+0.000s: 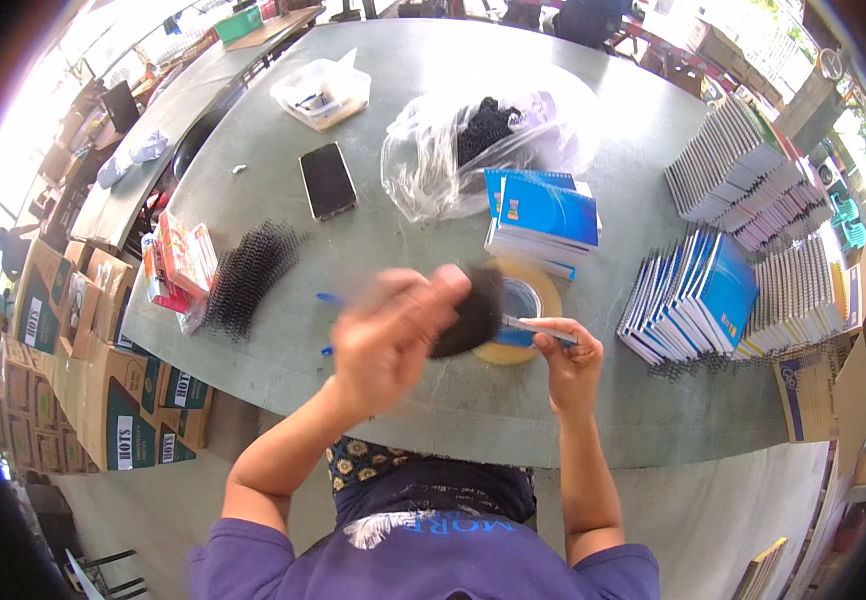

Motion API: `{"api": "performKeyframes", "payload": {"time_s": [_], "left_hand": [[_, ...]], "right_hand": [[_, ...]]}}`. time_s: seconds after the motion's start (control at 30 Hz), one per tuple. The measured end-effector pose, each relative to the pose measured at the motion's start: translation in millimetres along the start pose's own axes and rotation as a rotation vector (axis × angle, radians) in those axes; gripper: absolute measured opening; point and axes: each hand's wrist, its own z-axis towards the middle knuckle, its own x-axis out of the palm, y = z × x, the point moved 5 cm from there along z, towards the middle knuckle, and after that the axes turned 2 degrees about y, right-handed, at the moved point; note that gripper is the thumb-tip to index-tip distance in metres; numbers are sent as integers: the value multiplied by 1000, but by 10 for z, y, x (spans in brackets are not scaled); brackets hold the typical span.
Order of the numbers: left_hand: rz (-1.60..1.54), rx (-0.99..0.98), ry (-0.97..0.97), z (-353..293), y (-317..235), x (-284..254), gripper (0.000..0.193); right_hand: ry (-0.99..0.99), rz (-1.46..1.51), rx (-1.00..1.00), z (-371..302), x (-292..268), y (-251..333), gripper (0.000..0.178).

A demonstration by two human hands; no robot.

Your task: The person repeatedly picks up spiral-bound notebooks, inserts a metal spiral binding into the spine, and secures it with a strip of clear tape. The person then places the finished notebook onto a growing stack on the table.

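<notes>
Hands meet above the grey-green worktable (453,400), raised off its surface, it seems, so the piece can be turned freely. The left hand (393,335), blurred, clasps a dark rounded bundle (471,312) under its fingertips; the right hand (565,355) pinches a thin blue-and-white strip (538,327) just beside it, over a tan tape roll (525,305).

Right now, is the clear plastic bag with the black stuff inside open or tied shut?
Cannot tell. The clear plastic bag lies crumpled on the grey table with black coils inside, but its mouth is not clearly visible.
</notes>
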Motion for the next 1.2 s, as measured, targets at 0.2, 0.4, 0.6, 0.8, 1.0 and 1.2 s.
{"api": "performKeyframes", "payload": {"time_s": [0.2,0.4,0.6,0.8,1.0,1.2], "left_hand": [[-145,14,269,-199,30,317,50],[-77,16,382,-170,3,420,39],[-101,15,196,-70,-41,309,41],[-205,-134,381,-76,-13,514,38],[-30,-318,618,-722,248,695,26],[285,243,220,-160,-200,456,31]], "right_hand": [[56,69,10,7,28,-2,16],[24,129,19,0,26,-95,20],[134,16,27,-54,-41,-215,23],[161,10,25,-56,-81,-287,28],[227,94,-61,12,54,-46,29],[196,36,-204,0,49,46,22]]}}
